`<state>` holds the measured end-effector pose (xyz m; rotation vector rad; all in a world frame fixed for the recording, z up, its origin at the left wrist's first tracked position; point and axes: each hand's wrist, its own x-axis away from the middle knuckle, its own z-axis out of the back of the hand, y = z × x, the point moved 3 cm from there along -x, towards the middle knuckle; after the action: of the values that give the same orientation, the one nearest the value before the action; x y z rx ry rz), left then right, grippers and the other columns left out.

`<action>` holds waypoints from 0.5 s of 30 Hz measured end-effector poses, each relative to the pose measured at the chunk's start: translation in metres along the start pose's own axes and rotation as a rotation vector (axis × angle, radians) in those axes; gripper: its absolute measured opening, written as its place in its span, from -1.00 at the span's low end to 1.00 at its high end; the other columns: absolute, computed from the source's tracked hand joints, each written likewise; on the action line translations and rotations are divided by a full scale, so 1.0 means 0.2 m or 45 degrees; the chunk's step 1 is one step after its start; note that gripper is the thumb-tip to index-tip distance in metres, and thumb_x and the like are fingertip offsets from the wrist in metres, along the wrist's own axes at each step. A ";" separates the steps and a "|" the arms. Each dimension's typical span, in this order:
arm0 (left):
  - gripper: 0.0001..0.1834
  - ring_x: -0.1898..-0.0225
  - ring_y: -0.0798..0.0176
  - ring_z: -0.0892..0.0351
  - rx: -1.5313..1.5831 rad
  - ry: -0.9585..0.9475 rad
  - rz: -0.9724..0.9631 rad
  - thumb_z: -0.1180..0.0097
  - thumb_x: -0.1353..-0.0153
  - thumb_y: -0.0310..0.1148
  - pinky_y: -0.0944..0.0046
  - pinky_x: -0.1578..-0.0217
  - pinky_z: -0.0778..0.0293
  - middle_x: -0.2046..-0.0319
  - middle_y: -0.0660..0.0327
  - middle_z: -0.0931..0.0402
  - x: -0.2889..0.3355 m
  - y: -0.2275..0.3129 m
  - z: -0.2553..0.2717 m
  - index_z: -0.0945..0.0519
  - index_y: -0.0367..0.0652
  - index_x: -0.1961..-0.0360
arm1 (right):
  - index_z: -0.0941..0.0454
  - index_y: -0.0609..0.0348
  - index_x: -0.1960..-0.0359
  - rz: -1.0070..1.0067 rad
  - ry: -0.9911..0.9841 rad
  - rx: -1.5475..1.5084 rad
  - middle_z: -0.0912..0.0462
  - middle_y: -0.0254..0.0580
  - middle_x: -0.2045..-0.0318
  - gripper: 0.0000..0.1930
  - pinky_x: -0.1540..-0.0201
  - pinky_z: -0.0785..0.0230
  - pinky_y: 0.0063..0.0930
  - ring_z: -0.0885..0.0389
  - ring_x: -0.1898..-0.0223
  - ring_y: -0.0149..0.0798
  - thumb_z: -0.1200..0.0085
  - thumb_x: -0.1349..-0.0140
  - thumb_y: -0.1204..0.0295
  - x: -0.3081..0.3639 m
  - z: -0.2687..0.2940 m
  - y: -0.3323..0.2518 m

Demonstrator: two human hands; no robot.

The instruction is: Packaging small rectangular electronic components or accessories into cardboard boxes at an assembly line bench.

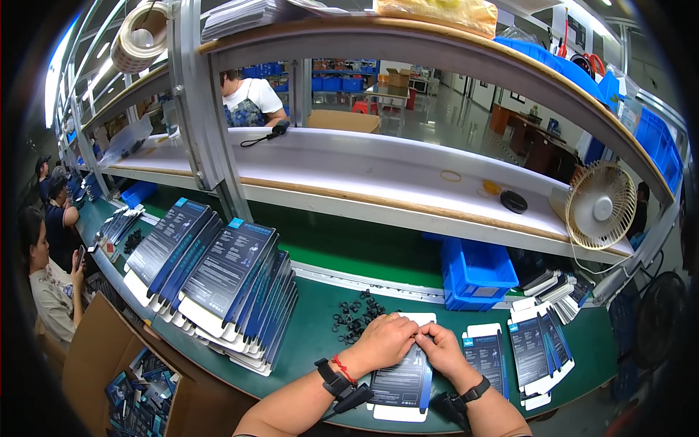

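Dark-blue-and-white flat cardboard carton (397,386) is what we've got lying on the smooth green surface (313,322), right under our left hand (384,340) and right hand (440,351). Both hands meet over its upper part, fingers bent and fingertips together; we can't tell if they're pinching something small, since the fingers hide it. Just beyond the left hand, a bit to its left, we've got a loose pile of small black ring-shaped pieces (355,315). Farther left of that hand, there are tall fanned stacks of dark blue printed cartons (229,269). Right of the right hand lie more flat dark blue and white cartons (530,349), and beyond it sits a glossy blue plastic bin (479,284).
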<state>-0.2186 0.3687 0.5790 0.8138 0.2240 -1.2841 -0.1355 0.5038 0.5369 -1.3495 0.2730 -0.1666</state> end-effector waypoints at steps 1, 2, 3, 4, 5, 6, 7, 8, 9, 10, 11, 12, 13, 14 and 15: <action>-0.85 0.30 0.04 -0.52 -0.004 -0.001 0.003 -0.18 -0.01 -0.44 0.10 0.26 -0.46 0.44 0.15 -0.53 0.00 0.00 0.00 -0.56 -0.18 0.35 | -0.54 0.28 0.30 0.011 0.001 0.022 -0.59 -0.38 0.36 -0.92 0.19 -0.33 -0.65 -0.45 0.29 -0.55 -0.04 -0.28 0.52 0.00 0.00 -0.02; -0.85 0.30 0.04 -0.52 0.000 -0.007 0.004 -0.18 -0.01 -0.44 0.10 0.26 -0.46 0.44 0.15 -0.53 0.00 0.00 0.00 -0.56 -0.18 0.35 | -0.54 0.28 0.30 0.021 0.002 0.044 -0.59 -0.38 0.36 -0.92 0.19 -0.33 -0.64 -0.45 0.29 -0.55 -0.04 -0.27 0.52 0.00 0.00 -0.03; -0.85 0.29 0.04 -0.53 0.003 -0.015 0.015 -0.18 -0.01 -0.44 0.10 0.26 -0.46 0.44 0.15 -0.53 0.00 0.00 0.00 -0.56 -0.18 0.35 | -0.54 0.28 0.30 0.015 0.004 0.041 -0.59 -0.38 0.36 -0.92 0.19 -0.33 -0.64 -0.45 0.29 -0.55 -0.04 -0.27 0.52 0.00 0.00 -0.03; -0.85 0.29 0.04 -0.53 0.004 -0.023 0.025 -0.18 -0.01 -0.44 0.10 0.26 -0.46 0.44 0.15 -0.54 0.00 0.00 0.00 -0.56 -0.18 0.35 | -0.54 0.28 0.31 0.026 0.002 0.047 -0.59 -0.38 0.36 -0.92 0.18 -0.33 -0.64 -0.45 0.29 -0.55 -0.04 -0.27 0.53 0.00 0.00 -0.04; -0.85 0.29 0.04 -0.53 0.008 -0.029 0.026 -0.18 -0.01 -0.44 0.10 0.26 -0.46 0.44 0.15 -0.54 0.00 0.00 -0.01 -0.56 -0.18 0.35 | -0.53 0.28 0.31 0.037 0.000 0.053 -0.59 -0.38 0.36 -0.93 0.18 -0.33 -0.64 -0.45 0.29 -0.56 -0.04 -0.27 0.53 0.00 0.00 -0.04; -0.86 0.29 0.04 -0.53 0.012 -0.027 0.034 -0.18 -0.01 -0.44 0.10 0.26 -0.46 0.44 0.15 -0.54 0.01 -0.01 -0.01 -0.56 -0.17 0.35 | -0.53 0.27 0.31 0.030 -0.005 0.039 -0.59 -0.40 0.37 -0.92 0.18 -0.33 -0.64 -0.44 0.28 -0.56 -0.03 -0.28 0.52 0.00 0.00 -0.03; -0.86 0.29 0.04 -0.53 0.013 -0.022 0.039 -0.17 -0.01 -0.44 0.10 0.26 -0.46 0.44 0.15 -0.54 0.00 -0.01 -0.01 -0.56 -0.17 0.35 | -0.53 0.27 0.31 0.031 -0.003 0.038 -0.59 -0.40 0.37 -0.92 0.18 -0.33 -0.64 -0.44 0.28 -0.56 -0.03 -0.28 0.52 -0.01 0.00 -0.02; -0.86 0.29 0.04 -0.53 0.013 -0.024 0.037 -0.17 -0.01 -0.44 0.10 0.26 -0.46 0.44 0.15 -0.54 0.00 -0.01 -0.01 -0.56 -0.17 0.35 | -0.54 0.27 0.30 0.017 -0.003 -0.003 -0.60 -0.36 0.36 -0.91 0.16 -0.34 -0.62 -0.47 0.27 -0.53 -0.04 -0.27 0.50 -0.01 0.00 0.00; -0.85 0.29 0.04 -0.53 0.017 -0.019 0.036 -0.17 -0.01 -0.44 0.10 0.26 -0.46 0.44 0.14 -0.54 0.00 -0.01 -0.01 -0.56 -0.18 0.35 | -0.54 0.27 0.28 0.004 -0.003 -0.043 -0.62 -0.32 0.35 -0.89 0.14 -0.36 -0.59 -0.49 0.25 -0.50 -0.05 -0.27 0.48 -0.01 0.00 0.01; -0.85 0.29 0.04 -0.53 0.021 -0.015 0.038 -0.17 -0.01 -0.44 0.10 0.26 -0.47 0.44 0.14 -0.54 0.00 0.00 -0.01 -0.56 -0.18 0.34 | -0.54 0.27 0.28 0.004 -0.003 -0.043 -0.62 -0.32 0.35 -0.89 0.14 -0.36 -0.59 -0.49 0.25 -0.50 -0.05 -0.27 0.48 -0.01 0.01 0.02; -0.85 0.29 0.04 -0.53 0.022 -0.014 0.038 -0.17 -0.01 -0.44 0.10 0.26 -0.47 0.44 0.14 -0.54 0.00 0.00 -0.01 -0.56 -0.18 0.34 | -0.55 0.27 0.29 0.003 -0.002 -0.047 -0.62 -0.33 0.36 -0.88 0.15 -0.36 -0.59 -0.49 0.26 -0.50 -0.05 -0.28 0.46 0.00 0.01 0.02; -0.85 0.29 0.04 -0.53 0.014 -0.017 0.043 -0.17 -0.01 -0.45 0.10 0.26 -0.47 0.44 0.14 -0.54 0.00 0.00 0.00 -0.55 -0.18 0.34 | -0.55 0.26 0.29 0.003 -0.002 -0.052 -0.61 -0.33 0.36 -0.87 0.16 -0.36 -0.59 -0.48 0.27 -0.50 -0.05 -0.28 0.44 0.00 0.01 0.02; -0.85 0.29 0.03 -0.53 0.006 -0.019 0.047 -0.17 -0.01 -0.45 0.10 0.25 -0.47 0.44 0.14 -0.54 0.00 0.00 0.00 -0.55 -0.18 0.34 | -0.55 0.26 0.29 0.003 -0.001 -0.051 -0.61 -0.33 0.36 -0.87 0.16 -0.36 -0.59 -0.48 0.27 -0.50 -0.05 -0.28 0.44 0.00 0.01 0.02; -0.85 0.29 0.03 -0.53 0.008 -0.019 0.047 -0.17 -0.01 -0.45 0.10 0.25 -0.47 0.44 0.14 -0.54 -0.01 0.00 0.00 -0.55 -0.18 0.34 | -0.55 0.26 0.29 -0.012 -0.013 -0.036 -0.61 -0.34 0.36 -0.86 0.17 -0.35 -0.59 -0.48 0.28 -0.51 -0.05 -0.29 0.42 0.00 0.01 0.01; -0.85 0.29 0.03 -0.53 0.004 -0.017 0.045 -0.17 0.00 -0.45 0.10 0.25 -0.47 0.44 0.14 -0.54 -0.01 0.01 0.00 -0.55 -0.18 0.35 | -0.55 0.25 0.29 -0.027 -0.025 -0.021 -0.61 -0.34 0.37 -0.85 0.18 -0.35 -0.59 -0.48 0.28 -0.51 -0.05 -0.29 0.41 0.00 0.01 0.01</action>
<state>-0.2180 0.3693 0.5808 0.8082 0.1964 -1.2569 -0.1358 0.5066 0.5350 -1.3698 0.2440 -0.1693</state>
